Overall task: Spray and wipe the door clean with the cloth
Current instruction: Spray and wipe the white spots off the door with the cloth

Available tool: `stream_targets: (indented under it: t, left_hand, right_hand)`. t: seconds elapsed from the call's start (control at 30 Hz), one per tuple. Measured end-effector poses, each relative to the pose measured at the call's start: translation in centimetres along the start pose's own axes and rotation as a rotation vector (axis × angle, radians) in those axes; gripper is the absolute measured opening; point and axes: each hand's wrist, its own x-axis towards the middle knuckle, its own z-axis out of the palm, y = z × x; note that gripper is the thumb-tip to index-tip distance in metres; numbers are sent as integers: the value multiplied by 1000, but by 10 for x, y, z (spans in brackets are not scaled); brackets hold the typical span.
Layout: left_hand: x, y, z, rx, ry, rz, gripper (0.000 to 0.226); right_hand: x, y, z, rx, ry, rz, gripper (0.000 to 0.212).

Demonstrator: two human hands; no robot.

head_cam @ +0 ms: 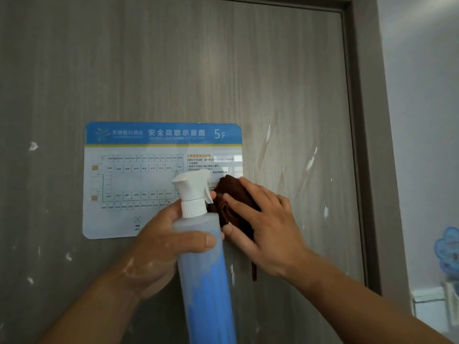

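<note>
Spray bottle [206,281] clasped by left grip [159,244], fingers curled round neck. Brown cloth [227,186] pressed against door [273,83] by right grip [268,232], fingers straight, at sign [139,180] edge.

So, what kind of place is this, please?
Probably a hotel room's entrance, fifth floor: the grey wood-grain door carries a blue-and-white evacuation floor plan marked 5F, showing rows of numbered rooms.

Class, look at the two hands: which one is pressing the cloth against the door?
The right hand, fingers spread flat over the brown cloth on the door. The left hand instead grips the spray bottle.
</note>
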Motion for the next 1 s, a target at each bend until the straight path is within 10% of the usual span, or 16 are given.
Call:
stream_targets:
  t: [1.0]
  left_hand:
    - [25, 5, 45, 138, 69, 43, 74]
  right_hand:
    - [-19, 36, -44, 93, 502, 175, 48]
